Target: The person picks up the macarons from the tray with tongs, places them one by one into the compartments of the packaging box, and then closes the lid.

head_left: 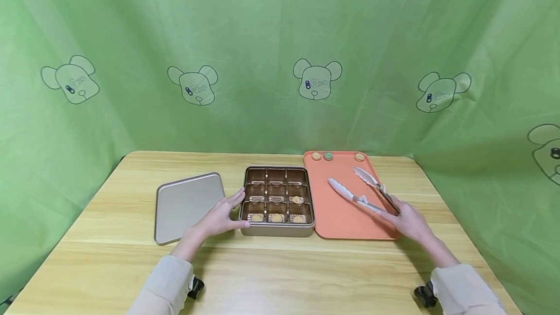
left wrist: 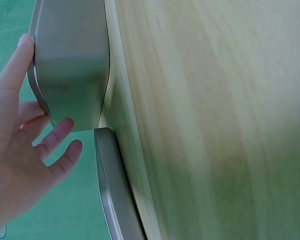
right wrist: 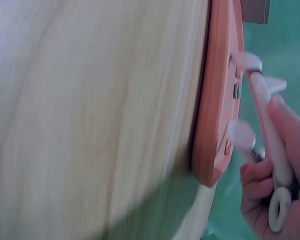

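Note:
A square metal tin point(head_left: 277, 231) with a brown divided insert stands mid-table. Round cookies point(head_left: 276, 218) sit in the front row's compartments and in the middle row's right one. My left hand point(head_left: 223, 218) rests on the tin's front left corner, thumb on the front rim point(left wrist: 32, 67), fingers spread along the left side. My right hand point(head_left: 411, 220) grips metal tongs with pale tips point(head_left: 343, 189), spread apart over the orange tray point(head_left: 337, 225). Nothing is between the tips. At the tray's far edge lie two yellowish cookies point(head_left: 359, 157) and a green one point(head_left: 328, 156).
A flat metal lid point(head_left: 185, 208) lies left of the tin, close to my left forearm. The tray sits directly against the tin's right side. Behind the wooden table point(head_left: 280, 276) hangs a green curtain point(head_left: 253, 125).

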A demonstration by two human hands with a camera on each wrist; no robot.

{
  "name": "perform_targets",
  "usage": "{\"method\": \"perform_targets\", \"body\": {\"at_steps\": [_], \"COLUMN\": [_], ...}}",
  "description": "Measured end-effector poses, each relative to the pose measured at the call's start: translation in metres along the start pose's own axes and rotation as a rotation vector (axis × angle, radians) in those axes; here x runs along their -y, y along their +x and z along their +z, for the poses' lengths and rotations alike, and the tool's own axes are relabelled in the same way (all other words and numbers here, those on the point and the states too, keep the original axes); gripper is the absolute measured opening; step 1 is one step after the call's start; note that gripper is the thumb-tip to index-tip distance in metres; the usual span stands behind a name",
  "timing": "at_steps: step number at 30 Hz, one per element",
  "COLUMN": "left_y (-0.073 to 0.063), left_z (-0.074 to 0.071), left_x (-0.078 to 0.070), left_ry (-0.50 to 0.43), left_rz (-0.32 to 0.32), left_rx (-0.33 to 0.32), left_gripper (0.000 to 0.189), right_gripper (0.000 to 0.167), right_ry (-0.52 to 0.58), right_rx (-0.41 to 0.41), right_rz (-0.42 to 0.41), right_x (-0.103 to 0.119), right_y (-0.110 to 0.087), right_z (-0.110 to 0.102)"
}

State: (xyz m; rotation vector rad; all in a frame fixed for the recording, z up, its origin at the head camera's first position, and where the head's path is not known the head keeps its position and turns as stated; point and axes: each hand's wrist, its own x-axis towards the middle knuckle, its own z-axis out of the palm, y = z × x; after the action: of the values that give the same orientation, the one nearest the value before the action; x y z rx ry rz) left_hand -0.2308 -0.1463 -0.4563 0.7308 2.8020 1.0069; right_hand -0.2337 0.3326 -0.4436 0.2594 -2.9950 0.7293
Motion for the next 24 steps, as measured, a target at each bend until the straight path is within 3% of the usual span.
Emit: {"method": "perform_targets", "body": {"at_steps": [13,24], "left_y": [0.0,-0.001], "left_z": [-0.003,0.001], "left_x": [0.0,-0.001], "left_ry": [-0.011,-0.028], "left_rz": [0.004,-0.002], "left_rx": [-0.009,0.004], "left_gripper": [0.089,0.089], "right_gripper": [0.065,0.061], "right_ry": [-0.095,-0.079], "right_rx": [0.002,-0.02], "right_rz": [0.196,0.241], "right_x": [0.02,0.021], "right_y": [0.028,0.05], "right_z": [0.002,0.01]}}
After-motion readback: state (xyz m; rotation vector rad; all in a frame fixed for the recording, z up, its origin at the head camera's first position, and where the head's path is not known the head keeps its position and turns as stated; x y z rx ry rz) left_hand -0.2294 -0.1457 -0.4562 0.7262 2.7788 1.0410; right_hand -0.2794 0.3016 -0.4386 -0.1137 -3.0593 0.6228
